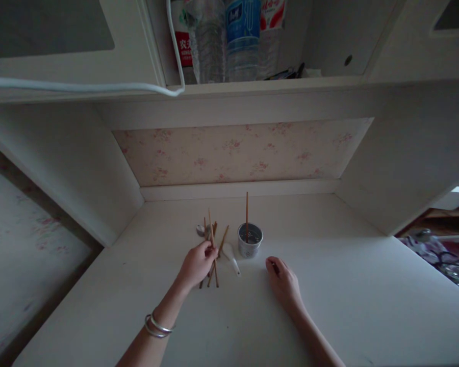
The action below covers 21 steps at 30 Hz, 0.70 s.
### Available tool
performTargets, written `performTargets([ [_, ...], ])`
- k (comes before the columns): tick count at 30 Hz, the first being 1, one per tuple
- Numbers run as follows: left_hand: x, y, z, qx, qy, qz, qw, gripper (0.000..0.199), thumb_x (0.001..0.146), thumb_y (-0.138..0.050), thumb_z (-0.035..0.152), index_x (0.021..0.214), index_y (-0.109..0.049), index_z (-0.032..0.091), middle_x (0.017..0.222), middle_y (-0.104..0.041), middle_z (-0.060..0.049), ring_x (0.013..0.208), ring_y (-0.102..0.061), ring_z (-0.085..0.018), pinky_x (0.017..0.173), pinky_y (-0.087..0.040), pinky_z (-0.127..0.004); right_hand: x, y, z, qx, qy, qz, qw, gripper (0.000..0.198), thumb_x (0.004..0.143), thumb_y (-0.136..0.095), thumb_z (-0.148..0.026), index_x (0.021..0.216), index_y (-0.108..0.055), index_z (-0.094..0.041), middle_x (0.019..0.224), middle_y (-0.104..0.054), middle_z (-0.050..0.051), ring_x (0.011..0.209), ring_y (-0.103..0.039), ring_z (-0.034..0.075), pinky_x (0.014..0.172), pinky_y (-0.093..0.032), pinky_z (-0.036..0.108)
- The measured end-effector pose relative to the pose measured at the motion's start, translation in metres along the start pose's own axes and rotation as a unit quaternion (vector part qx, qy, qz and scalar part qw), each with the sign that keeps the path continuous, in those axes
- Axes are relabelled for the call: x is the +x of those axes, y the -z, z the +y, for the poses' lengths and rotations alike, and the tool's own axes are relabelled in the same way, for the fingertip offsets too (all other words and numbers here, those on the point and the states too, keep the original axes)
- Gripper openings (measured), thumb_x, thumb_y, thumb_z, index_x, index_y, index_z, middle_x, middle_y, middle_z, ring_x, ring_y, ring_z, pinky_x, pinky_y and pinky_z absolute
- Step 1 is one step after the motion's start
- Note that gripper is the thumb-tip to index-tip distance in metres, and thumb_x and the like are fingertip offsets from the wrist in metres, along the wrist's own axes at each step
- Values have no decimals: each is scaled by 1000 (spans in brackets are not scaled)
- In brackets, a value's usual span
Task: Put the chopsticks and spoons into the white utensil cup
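Note:
My left hand (197,263) pinches a wooden chopstick (210,224), which slants up past the fingertips over a loose pile. In that pile lie several more chopsticks (224,237) and a metal spoon (200,231), partly hidden by the hand. A white soup spoon (231,258) rests just right of the pile. Beyond it stands a perforated metal utensil holder (248,250) with one chopstick (247,210) upright inside. My right hand (284,286) lies on the table, right of the holder and apart from it, fingers curled with nothing visible in them.
The white tabletop (229,326) is enclosed by side panels and a floral back wall (233,153). Overhead, a shelf holds plastic bottles (243,41), and a white cable (99,85) hangs across its front. Clutter (439,260) shows beyond the right edge.

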State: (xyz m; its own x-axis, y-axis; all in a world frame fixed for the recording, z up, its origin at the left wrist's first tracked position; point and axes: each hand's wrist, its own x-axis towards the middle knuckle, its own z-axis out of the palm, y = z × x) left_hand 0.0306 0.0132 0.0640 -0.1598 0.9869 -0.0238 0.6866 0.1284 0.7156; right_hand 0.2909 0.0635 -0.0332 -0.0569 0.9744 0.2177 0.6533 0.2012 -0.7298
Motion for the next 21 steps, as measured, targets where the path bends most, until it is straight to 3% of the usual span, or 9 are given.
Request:
performTargets([
  [4, 4, 16, 32, -239, -19, -6, 971, 34, 84, -53, 40, 110, -55, 18, 85, -70, -5, 78, -66, -17, 61, -49, -23, -1, 2, -4, -1, 5, -4, 1000, 27, 87, -40, -43, 88, -62, -27, 89, -69, 3, 78, -64, 20, 70, -46, 29],
  [8, 20, 28, 65, -316, -36, 31, 948, 45, 80, -61, 36, 119, -47, 19, 82, -70, -4, 75, -67, -16, 59, -50, -22, -1, 4, -6, -2, 0, -3, 1000, 28, 87, -39, -43, 88, -62, -27, 89, -69, 3, 78, -64, 20, 69, -46, 29],
  [12, 41, 31, 85, -332, -65, 40, 940, 35, 82, -58, 46, 100, -58, 16, 86, -70, -6, 71, -68, -16, 55, -52, -23, -1, 5, -8, -9, 2, -5, 1000, 27, 87, -39, -41, 88, -62, -27, 90, -69, 3, 79, -64, 20, 69, -46, 29],
  [16, 63, 23, 89, -301, -117, 74, 943, 37, 83, -55, 49, 89, -66, 13, 85, -69, -6, 75, -67, -16, 64, -54, -25, 0, 6, -9, -13, 9, -6, 1000, 27, 87, -40, -40, 88, -63, -26, 90, -70, 4, 79, -64, 20, 70, -46, 27],
  [21, 82, 5, 78, -173, -138, 106, 969, 26, 86, -54, 36, 100, -64, 16, 85, -72, -4, 75, -68, -14, 69, -52, -24, 0, 5, -8, -14, 7, -9, 1000, 30, 87, -39, -40, 89, -63, -24, 89, -70, 4, 78, -64, 19, 70, -45, 27],
])
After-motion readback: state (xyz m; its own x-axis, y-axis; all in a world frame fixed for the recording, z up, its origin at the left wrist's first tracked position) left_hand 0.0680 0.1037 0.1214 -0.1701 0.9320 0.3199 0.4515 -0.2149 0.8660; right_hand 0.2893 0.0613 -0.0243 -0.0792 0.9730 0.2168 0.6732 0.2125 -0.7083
